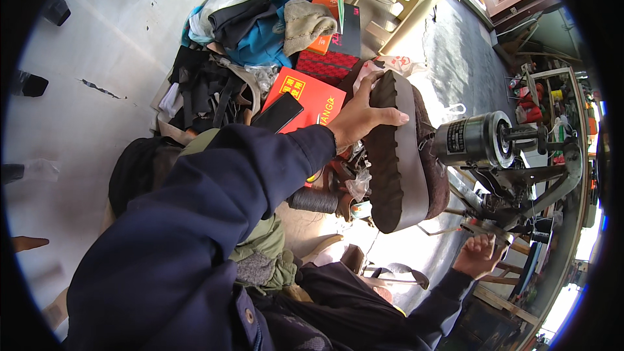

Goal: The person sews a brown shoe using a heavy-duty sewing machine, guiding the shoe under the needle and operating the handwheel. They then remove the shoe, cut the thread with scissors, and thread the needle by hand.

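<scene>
My left hand [367, 114] grips the toe or heel end of a brown shoe [422, 149], fingers over its edge and thumb along the thick sole. The shoe is on its side, its grey-brown ridged sole turned to the left. Its dark fuzzy upper sits against the end of a shoe-stitching machine's metal cylinder [471, 140]; where they meet is partly hidden. Lower right, my right hand [480, 255] is closed around a part of the machine's crank wheel [487, 229]. A spool of dark thread [313, 201] lies below my left wrist.
Beyond my left arm are a red box [312, 94] with a black phone [279, 113] on it, and a heap of cloth [244, 23]. A beige plastic stool [390, 0] is at the back. Shelving with supplies [559, 97] stands right.
</scene>
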`<act>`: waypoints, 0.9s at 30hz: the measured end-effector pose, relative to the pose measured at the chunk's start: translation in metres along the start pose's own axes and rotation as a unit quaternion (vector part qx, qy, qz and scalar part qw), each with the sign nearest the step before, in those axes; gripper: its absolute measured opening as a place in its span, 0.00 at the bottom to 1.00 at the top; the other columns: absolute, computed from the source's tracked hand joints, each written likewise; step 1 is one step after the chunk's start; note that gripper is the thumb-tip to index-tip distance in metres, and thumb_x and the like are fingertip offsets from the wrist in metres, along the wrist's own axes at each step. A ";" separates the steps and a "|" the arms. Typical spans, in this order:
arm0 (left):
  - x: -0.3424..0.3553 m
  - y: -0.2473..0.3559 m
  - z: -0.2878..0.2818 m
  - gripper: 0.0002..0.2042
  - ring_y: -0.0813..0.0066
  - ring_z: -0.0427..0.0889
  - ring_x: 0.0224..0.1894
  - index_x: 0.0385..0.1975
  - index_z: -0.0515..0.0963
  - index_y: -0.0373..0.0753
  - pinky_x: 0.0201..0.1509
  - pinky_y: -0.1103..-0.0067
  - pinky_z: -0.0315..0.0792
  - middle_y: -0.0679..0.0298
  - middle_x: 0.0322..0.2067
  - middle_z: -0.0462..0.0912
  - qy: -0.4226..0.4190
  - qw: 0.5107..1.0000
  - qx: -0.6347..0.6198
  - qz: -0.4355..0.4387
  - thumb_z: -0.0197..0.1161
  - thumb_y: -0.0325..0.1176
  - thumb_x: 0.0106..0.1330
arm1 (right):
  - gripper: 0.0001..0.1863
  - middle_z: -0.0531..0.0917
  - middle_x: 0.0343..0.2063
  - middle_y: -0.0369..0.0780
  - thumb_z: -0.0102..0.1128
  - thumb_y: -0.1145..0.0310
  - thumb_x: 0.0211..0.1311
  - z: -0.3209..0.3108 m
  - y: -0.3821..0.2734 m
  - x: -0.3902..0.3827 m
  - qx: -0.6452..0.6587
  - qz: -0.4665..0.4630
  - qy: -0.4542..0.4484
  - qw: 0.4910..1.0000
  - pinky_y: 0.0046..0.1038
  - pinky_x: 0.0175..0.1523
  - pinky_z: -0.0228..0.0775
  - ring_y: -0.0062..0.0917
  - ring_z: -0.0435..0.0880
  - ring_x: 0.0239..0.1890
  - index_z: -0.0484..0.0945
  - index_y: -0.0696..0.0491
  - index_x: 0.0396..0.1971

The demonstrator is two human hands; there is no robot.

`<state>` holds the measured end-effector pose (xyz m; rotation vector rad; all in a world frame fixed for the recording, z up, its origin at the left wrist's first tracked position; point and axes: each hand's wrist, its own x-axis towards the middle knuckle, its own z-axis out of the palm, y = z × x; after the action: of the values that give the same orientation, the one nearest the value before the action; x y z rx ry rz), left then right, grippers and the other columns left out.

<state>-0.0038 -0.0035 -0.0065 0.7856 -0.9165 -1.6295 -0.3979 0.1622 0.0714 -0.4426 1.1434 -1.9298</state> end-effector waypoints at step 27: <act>-0.003 0.016 0.001 0.54 0.61 0.66 0.70 0.77 0.49 0.34 0.76 0.68 0.60 0.52 0.68 0.64 -0.019 0.999 -0.022 -0.023 0.78 0.43 0.55 | 0.19 0.87 0.47 0.57 0.57 0.77 0.54 0.063 0.113 0.068 -0.654 -0.364 -0.205 0.630 0.39 0.55 0.77 0.52 0.86 0.50 0.82 0.67 0.46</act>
<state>0.0036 -0.0031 0.0081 0.7534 -0.8913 -1.7041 -0.3437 0.0455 0.0016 -2.2749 2.0654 -0.9717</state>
